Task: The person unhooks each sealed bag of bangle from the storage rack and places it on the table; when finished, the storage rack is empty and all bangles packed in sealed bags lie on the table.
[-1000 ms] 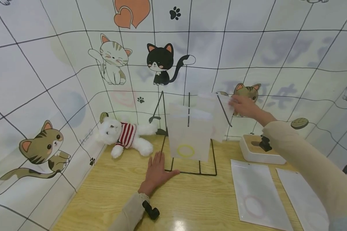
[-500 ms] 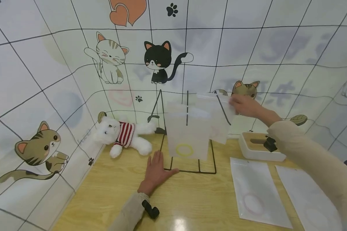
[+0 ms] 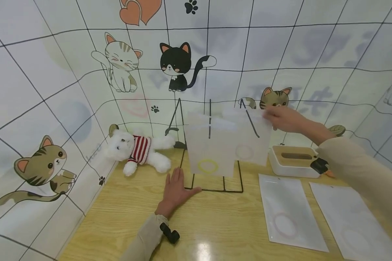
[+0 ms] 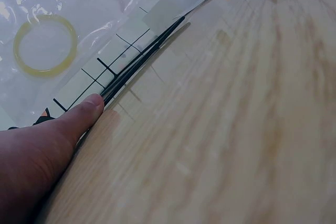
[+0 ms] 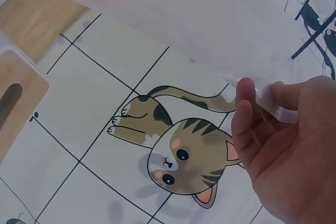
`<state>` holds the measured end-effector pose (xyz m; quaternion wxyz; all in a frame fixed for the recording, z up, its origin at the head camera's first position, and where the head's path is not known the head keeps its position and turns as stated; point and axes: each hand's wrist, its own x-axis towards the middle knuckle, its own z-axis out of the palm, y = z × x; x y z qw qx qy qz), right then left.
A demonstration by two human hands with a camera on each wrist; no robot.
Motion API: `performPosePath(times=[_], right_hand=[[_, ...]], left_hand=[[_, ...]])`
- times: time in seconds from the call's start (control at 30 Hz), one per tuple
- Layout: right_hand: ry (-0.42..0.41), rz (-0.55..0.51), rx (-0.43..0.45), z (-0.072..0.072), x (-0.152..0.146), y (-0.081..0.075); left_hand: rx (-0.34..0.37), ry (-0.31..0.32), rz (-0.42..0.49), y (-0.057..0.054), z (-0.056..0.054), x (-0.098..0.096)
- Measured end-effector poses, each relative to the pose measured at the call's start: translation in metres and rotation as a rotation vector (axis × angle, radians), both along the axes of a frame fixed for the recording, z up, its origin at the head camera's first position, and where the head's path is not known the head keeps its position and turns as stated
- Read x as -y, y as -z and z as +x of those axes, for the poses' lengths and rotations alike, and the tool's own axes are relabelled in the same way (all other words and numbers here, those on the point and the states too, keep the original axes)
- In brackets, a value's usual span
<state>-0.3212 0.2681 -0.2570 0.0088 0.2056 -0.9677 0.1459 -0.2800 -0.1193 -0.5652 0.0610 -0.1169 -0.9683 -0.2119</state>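
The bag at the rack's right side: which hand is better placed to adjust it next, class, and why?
Likely the right hand: it pinches the bag near its upper corner. The left hand rests low by the rack, away from that bag.

No legible txt or nos.

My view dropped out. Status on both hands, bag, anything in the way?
Right hand pinching pale-ring bag. Left hand on table, thumb against black rack. Possibly in the way: yellow-ring bag, overlapping the other in head view.

Plastic bag (image 3: 245, 138), glossy wood-grained tabletop (image 3: 225, 221)
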Motion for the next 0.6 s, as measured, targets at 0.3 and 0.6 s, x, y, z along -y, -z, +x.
performPosePath(times=[0.3, 0.6], right_hand=[[-0.016, -0.004, 0.039, 0.012, -0.002, -0.001], [-0.034, -0.066, 0.091, 0.027, 0.0, -0.009]], left_hand=[[-0.013, 0.005, 0.039, -0.008, 0.008, -0.001], [-0.028, 0.005, 0.038, -0.006, 0.005, -0.001]])
